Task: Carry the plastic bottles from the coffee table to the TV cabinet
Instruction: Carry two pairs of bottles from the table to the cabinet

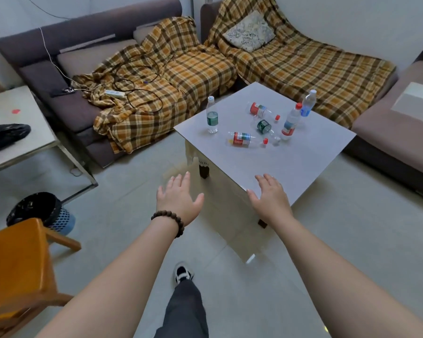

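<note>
Bottles, six clear plastic ones, sit grouped on the far half of a pale grey square desk. Three stand upright: a green-labelled bottle with a white cap alone toward the left, a red-capped bottle with a red and white label toward the right, and a blue-labelled bottle with a white cap just behind it. Three lie on their sides between them: a red-labelled bottle with a red cap farthest back, a dark green-labelled bottle in the middle, and another red-labelled bottle with a red cap nearest the viewer.

Both bare arms reach forward, palms down. The left hand, with a dark wooden bead bracelet on its wrist, hovers over the tiled floor just left of the desk's near corner, fingers spread wide and empty. The right hand hovers at the desk's near edge, its fingers also spread and holding nothing. Both hands are well apart from the bottles.

A brown sofa draped in an orange plaid blanket wraps around behind the desk.
</note>
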A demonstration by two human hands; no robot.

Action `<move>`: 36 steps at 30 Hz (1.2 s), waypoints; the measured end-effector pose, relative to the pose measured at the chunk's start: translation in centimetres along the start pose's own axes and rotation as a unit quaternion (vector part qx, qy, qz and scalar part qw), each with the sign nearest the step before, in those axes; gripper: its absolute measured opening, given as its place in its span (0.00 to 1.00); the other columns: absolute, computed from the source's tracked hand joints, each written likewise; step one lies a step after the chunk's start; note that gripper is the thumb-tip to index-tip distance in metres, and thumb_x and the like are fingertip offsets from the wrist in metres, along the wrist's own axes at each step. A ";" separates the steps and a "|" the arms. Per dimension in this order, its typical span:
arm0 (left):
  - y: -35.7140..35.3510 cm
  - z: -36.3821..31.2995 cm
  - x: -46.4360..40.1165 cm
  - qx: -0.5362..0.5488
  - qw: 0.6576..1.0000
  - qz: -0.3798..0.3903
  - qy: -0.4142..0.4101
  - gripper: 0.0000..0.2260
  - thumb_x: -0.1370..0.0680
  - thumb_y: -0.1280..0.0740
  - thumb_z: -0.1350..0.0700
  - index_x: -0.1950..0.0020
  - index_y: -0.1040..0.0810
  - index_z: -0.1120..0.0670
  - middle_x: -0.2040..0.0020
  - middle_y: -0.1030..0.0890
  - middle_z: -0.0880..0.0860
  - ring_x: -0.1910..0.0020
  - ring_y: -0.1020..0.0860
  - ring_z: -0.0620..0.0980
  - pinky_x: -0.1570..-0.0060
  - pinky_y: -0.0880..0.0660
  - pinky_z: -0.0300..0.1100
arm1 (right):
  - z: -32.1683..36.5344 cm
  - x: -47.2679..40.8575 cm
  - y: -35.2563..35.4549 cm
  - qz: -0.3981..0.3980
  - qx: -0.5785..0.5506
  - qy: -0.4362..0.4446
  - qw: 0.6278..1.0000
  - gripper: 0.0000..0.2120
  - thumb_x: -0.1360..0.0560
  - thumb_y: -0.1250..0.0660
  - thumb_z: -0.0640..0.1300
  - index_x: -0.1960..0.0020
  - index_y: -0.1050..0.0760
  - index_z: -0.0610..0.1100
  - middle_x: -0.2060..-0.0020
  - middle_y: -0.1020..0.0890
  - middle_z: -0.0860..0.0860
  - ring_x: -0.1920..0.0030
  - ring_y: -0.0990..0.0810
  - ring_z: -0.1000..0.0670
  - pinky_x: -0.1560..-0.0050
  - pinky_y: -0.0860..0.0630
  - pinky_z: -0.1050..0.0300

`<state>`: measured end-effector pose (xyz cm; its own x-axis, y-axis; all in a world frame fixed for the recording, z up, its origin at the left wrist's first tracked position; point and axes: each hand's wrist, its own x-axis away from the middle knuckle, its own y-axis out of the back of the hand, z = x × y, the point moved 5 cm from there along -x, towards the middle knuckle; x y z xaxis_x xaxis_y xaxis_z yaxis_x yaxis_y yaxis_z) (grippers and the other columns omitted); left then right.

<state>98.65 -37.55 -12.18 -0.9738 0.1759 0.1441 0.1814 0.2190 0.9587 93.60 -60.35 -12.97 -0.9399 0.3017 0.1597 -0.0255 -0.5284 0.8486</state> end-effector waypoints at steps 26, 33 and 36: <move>1.9 0.3 -46.4 -0.016 0.985 0.103 -0.138 0.33 0.22 0.45 0.42 0.22 0.51 0.54 0.21 0.45 0.52 0.22 0.48 0.51 0.26 0.48 0.54 | 7.3 -36.4 -4.1 -0.012 0.022 -0.182 0.983 0.27 0.21 0.43 0.52 0.25 0.42 0.44 0.24 0.42 0.46 0.23 0.46 0.46 0.25 0.46 0.51; -0.8 -1.9 -51.8 -0.040 0.978 0.133 -0.154 0.33 0.22 0.44 0.42 0.22 0.52 0.54 0.21 0.45 0.52 0.23 0.47 0.51 0.26 0.47 0.53 | 4.6 -41.0 -4.4 -0.013 -0.001 -0.217 0.976 0.26 0.21 0.42 0.51 0.26 0.40 0.45 0.25 0.40 0.45 0.24 0.45 0.45 0.26 0.44 0.49; -1.5 -2.8 -54.3 -0.042 0.979 0.135 -0.150 0.33 0.22 0.43 0.43 0.22 0.52 0.54 0.22 0.44 0.52 0.23 0.46 0.51 0.26 0.47 0.53 | 3.5 -43.4 -4.2 -0.017 -0.011 -0.221 0.975 0.26 0.22 0.41 0.51 0.26 0.39 0.44 0.26 0.38 0.45 0.25 0.41 0.45 0.28 0.41 0.49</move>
<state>150.88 -50.15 -20.70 -0.8059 0.4928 0.3281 0.4022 0.0489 0.9143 135.72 -68.47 -21.68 -0.7003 0.6295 0.3367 -0.0662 -0.5269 0.8474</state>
